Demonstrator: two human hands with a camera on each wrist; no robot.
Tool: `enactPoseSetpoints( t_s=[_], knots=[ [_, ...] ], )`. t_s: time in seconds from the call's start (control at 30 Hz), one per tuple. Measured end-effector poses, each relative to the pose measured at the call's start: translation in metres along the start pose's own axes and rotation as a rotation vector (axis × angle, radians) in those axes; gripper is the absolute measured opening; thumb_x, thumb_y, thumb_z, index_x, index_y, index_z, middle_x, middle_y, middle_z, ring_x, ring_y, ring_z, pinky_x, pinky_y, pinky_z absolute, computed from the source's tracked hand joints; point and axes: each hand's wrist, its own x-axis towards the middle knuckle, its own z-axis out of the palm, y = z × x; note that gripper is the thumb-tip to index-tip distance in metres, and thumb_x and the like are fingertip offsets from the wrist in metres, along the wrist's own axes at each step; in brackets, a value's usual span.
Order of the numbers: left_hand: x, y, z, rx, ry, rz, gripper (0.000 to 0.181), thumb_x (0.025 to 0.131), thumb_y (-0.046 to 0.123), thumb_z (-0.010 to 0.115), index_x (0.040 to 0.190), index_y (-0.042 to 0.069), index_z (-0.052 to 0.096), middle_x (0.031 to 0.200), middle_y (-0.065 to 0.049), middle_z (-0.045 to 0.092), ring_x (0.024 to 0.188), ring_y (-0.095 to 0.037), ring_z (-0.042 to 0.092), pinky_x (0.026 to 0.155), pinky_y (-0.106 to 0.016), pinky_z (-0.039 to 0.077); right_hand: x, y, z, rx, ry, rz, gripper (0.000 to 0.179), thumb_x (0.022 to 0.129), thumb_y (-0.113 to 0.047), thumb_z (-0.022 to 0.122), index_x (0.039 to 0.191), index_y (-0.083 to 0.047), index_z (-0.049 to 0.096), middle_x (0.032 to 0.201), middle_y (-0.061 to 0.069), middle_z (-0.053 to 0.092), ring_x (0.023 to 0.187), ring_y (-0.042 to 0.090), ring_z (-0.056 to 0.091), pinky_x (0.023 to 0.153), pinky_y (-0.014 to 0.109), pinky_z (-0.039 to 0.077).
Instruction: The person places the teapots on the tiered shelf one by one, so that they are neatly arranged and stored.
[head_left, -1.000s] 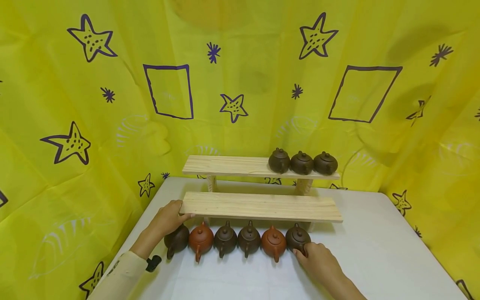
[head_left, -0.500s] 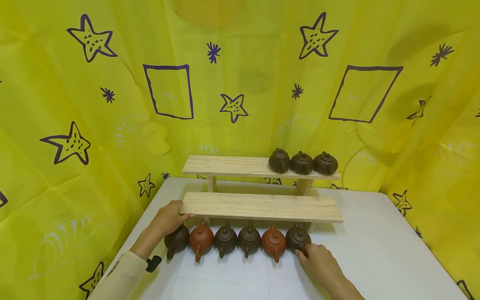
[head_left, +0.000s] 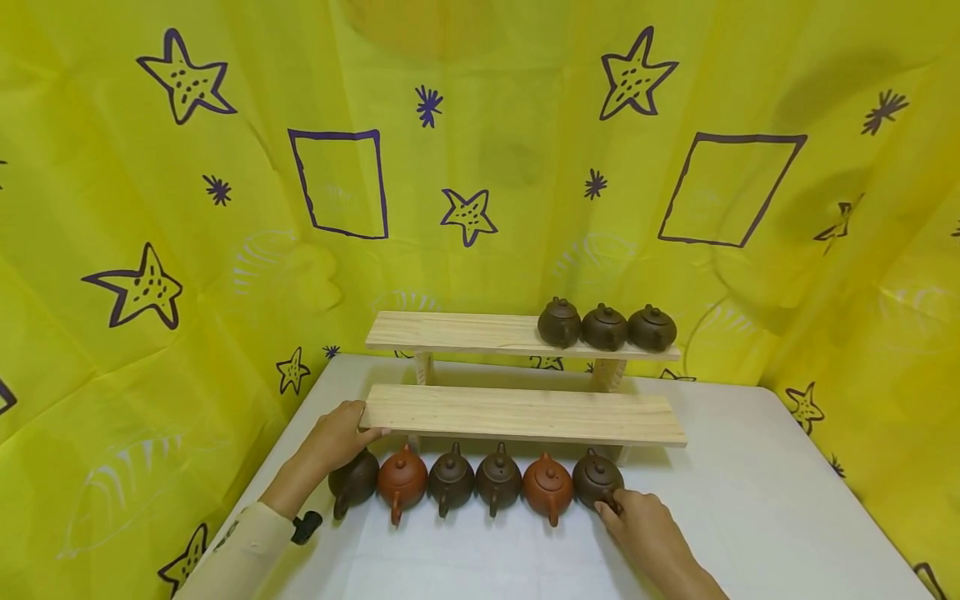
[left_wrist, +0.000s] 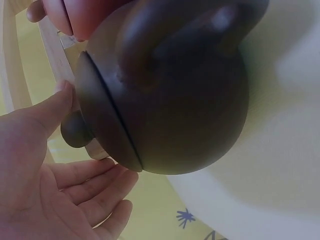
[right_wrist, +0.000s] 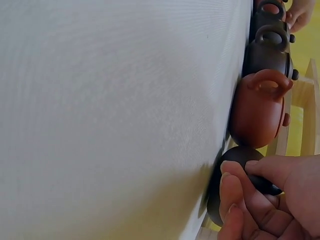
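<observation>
My right hand [head_left: 648, 533] pinches the handle of a dark brown teapot [head_left: 597, 477] at the right end of a row on the table. In the right wrist view, curled fingers partly hide that teapot [right_wrist: 240, 155]. My left hand [head_left: 333, 437] holds the left end of the lower shelf [head_left: 517, 412], thumb at its front edge. Beneath this hand sits another dark teapot [head_left: 354, 482], whose lid knob lies near the thumb in the left wrist view. Between the end teapots stand a red teapot [head_left: 402, 482], two dark ones and a second red teapot [head_left: 547, 486].
Three dark teapots, the middle one [head_left: 603, 327] among them, stand at the right of the upper wooden shelf [head_left: 457, 331]. A white-covered table [head_left: 750, 500] carries the stand. A yellow patterned curtain [head_left: 510, 125] hangs behind and at both sides.
The right-end teapot has turned slightly, its handle swinging a little to the right with my right hand. My left hand has stayed in place.
</observation>
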Motion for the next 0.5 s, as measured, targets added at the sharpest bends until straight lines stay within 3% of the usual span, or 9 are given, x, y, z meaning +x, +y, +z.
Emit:
enactPoseSetpoints(
  t_s=[0.5],
  knots=[
    [-0.001,0.001,-0.001,-0.002,-0.002,0.008,0.065,0.097,0.036,0.077,0.132,-0.015,0.057,0.120,-0.029,0.066,0.106,-0.041,0.067,0.092,-0.059,0.052,-0.010,-0.005,-0.017,0.050,-0.002,-0.011,0.037,0.097,-0.016,0.076,0.066,-0.016,0.055,0.054,-0.010,0.052,0.050,0.006,0.044,0.053,0.025,0.037]
  ],
)
